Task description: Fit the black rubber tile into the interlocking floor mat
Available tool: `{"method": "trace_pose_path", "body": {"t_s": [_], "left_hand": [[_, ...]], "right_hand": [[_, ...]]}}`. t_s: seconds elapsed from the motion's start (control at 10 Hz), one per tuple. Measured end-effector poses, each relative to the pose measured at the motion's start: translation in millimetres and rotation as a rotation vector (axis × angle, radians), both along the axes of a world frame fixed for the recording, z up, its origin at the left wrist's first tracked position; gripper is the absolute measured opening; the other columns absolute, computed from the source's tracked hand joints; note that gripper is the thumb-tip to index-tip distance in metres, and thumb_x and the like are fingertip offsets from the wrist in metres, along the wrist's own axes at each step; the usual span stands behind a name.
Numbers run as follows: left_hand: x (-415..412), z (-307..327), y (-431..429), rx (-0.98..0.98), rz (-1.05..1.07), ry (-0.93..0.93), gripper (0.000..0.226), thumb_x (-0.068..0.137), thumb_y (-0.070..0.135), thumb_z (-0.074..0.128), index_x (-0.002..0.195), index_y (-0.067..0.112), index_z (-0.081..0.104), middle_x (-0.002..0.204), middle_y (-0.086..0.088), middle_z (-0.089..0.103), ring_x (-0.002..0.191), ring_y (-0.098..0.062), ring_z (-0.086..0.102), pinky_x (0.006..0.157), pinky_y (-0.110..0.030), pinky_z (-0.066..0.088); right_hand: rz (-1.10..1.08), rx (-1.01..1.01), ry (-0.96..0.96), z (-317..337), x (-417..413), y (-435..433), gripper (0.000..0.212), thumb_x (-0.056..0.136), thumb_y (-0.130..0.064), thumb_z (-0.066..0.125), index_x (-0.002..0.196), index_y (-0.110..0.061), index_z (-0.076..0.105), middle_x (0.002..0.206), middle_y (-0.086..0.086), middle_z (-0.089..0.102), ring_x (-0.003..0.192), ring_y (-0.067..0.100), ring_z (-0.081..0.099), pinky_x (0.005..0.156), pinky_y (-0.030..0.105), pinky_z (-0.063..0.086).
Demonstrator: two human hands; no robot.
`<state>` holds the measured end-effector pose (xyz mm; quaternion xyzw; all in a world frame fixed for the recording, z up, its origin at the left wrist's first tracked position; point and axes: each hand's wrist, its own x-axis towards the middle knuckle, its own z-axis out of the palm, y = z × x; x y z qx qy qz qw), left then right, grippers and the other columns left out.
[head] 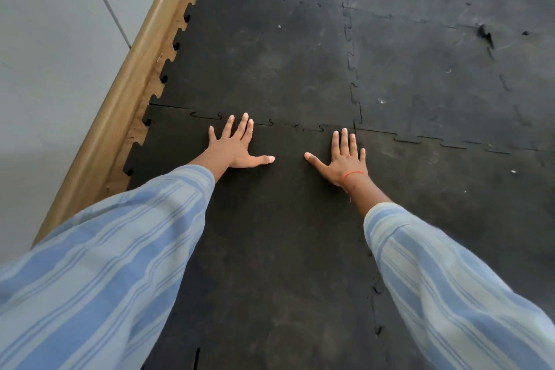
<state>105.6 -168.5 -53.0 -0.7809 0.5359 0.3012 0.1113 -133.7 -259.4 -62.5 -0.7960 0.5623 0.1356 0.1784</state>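
Note:
The black rubber tile (270,234) lies flat under my arms, its toothed far edge meeting the interlocking floor mat (264,63) along a jigsaw seam. My left hand (237,144) rests palm down on the tile, fingers spread, fingertips at the seam. My right hand (345,156) also lies flat and spread near the tile's far right corner, an orange thread on its wrist. Neither hand holds anything. Striped blue sleeves cover the tile's near part.
A wooden skirting strip (126,93) runs along the mat's left edge beside a grey wall (45,54). More black tiles (450,69) extend right and far, with one lifted, torn spot (485,34) at the far right.

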Motion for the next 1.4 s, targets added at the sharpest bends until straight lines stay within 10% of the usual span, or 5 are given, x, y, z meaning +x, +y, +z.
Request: {"method": "trace_pose_path", "body": {"t_s": [0.3, 0.7, 0.9, 1.2, 1.4], "left_hand": [[-101, -41, 68, -0.443, 0.149, -0.210, 0.092, 0.078, 0.081, 0.003, 0.153, 0.028, 0.001, 0.163, 0.000, -0.007, 0.148, -0.024, -0.009, 0.114, -0.060, -0.004], [-100, -39, 69, -0.408, 0.127, -0.208, 0.085, 0.081, 0.078, 0.004, 0.153, 0.031, -0.002, 0.163, 0.000, -0.008, 0.148, -0.025, -0.009, 0.113, -0.063, -0.001], [-152, -40, 174, -0.552, 0.226, -0.190, 0.070, 0.094, 0.059, 0.026, 0.152, 0.020, 0.024, 0.161, -0.006, 0.019, 0.147, -0.027, 0.019, 0.114, -0.060, 0.013], [-165, -41, 194, -0.496, 0.250, -0.250, 0.064, 0.090, 0.054, 0.037, 0.144, 0.019, 0.039, 0.155, -0.009, 0.034, 0.140, -0.029, 0.033, 0.111, -0.058, 0.020], [-158, 15, 177, -0.110, 0.217, -0.022, 0.072, 0.091, 0.049, 0.049, 0.152, 0.023, 0.020, 0.161, -0.007, 0.013, 0.146, -0.029, 0.018, 0.111, -0.055, 0.024]], "right_hand": [[-0.146, -0.347, -0.125, -26, -40, 79, 0.088, 0.090, -0.065, 0.030, 0.152, -0.006, 0.008, 0.162, 0.008, 0.006, 0.150, 0.019, 0.003, 0.123, 0.040, 0.006], [-0.126, -0.310, -0.098, -30, -52, 101, 0.080, 0.090, -0.065, 0.023, 0.153, -0.018, 0.010, 0.163, 0.004, 0.007, 0.150, 0.021, 0.003, 0.122, 0.046, 0.005], [-0.277, -0.352, -0.147, -25, -87, 209, 0.068, 0.092, -0.051, 0.027, 0.149, -0.015, 0.029, 0.159, 0.003, 0.025, 0.147, 0.022, 0.020, 0.120, 0.046, 0.017], [-0.350, -0.367, -0.189, -22, -86, 217, 0.061, 0.087, -0.044, 0.040, 0.139, -0.013, 0.047, 0.151, 0.005, 0.041, 0.141, 0.026, 0.034, 0.118, 0.046, 0.022], [-0.351, 0.077, -0.034, 23, -77, 199, 0.069, 0.093, -0.038, 0.048, 0.150, -0.010, 0.023, 0.162, 0.007, 0.011, 0.149, 0.027, 0.008, 0.120, 0.047, 0.012]]}}
